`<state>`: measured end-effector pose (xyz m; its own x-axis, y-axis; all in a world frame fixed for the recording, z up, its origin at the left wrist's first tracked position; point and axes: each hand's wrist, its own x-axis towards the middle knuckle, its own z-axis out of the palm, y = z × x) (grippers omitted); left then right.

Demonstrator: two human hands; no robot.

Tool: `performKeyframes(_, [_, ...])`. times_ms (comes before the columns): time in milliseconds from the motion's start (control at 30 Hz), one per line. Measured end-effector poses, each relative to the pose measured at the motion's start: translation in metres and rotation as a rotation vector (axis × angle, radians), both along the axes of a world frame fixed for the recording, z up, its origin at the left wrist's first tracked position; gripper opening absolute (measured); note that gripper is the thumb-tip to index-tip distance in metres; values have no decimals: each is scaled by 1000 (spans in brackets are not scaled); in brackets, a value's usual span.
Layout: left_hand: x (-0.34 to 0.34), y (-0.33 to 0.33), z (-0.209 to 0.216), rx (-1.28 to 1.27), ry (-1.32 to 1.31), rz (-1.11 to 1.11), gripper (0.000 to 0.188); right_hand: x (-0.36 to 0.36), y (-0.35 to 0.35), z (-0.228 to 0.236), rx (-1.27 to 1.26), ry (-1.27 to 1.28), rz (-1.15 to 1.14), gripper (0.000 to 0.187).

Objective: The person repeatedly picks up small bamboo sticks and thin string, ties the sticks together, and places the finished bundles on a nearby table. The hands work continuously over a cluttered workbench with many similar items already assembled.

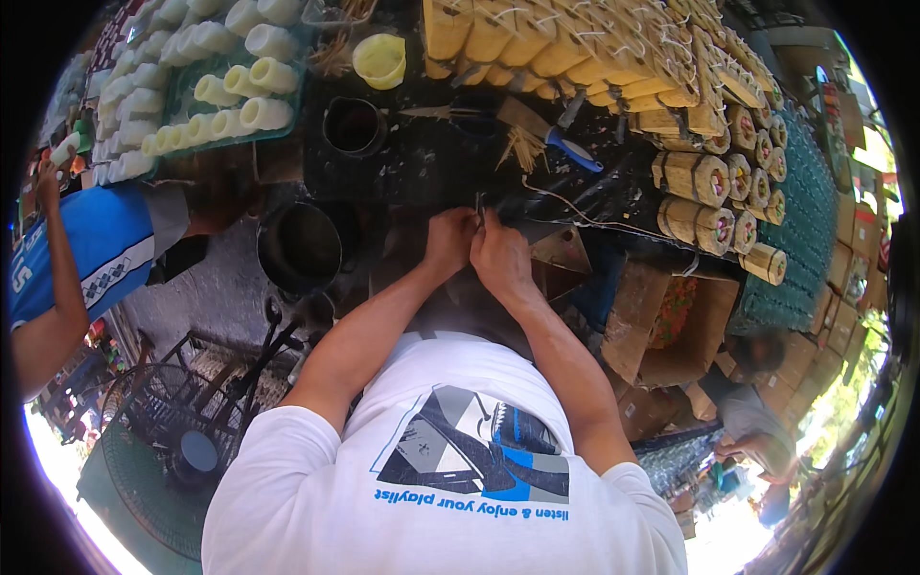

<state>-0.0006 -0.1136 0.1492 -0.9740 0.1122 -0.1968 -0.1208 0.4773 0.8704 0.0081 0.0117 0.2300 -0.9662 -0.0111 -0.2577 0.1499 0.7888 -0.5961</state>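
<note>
1. Head view is showing the left hand and the right hand pressing together over a dark, sooty worktable, fingers of both curling closed around a small thin thing between them, too small to identify.
2. That small thing is sitting at the fingertips, near the middle of the table's near edge, with a thin cord trailing off to the right just beside it.
3. A black pot is standing left of the hands, its inside looking dark; what it is holding cannot be told.
4. A smaller dark cup is resting farther back, also dark inside.
5. A yellow cup is lying beyond it, looking empty.
6. A green tray at upper left is holding rows of pale cylinders.
7. Tan tubes bound with string are lying stacked along the back and right.
8. Cardboard boxes on the right are standing open, one showing colourful small pieces inside.
9. A blue-handled brush is lying on the table.
10. Another person in a blue shirt is standing at the left.
</note>
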Motion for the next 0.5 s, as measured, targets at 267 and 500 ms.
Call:
performKeyframes(267, [-2, -1, 2, 71, 34, -5, 16, -2, -4, 0, 79, -29, 41, 31])
performKeyframes(500, [0, -4, -6, 54, 50, -24, 21, -6, -8, -1, 153, -110, 73, 34])
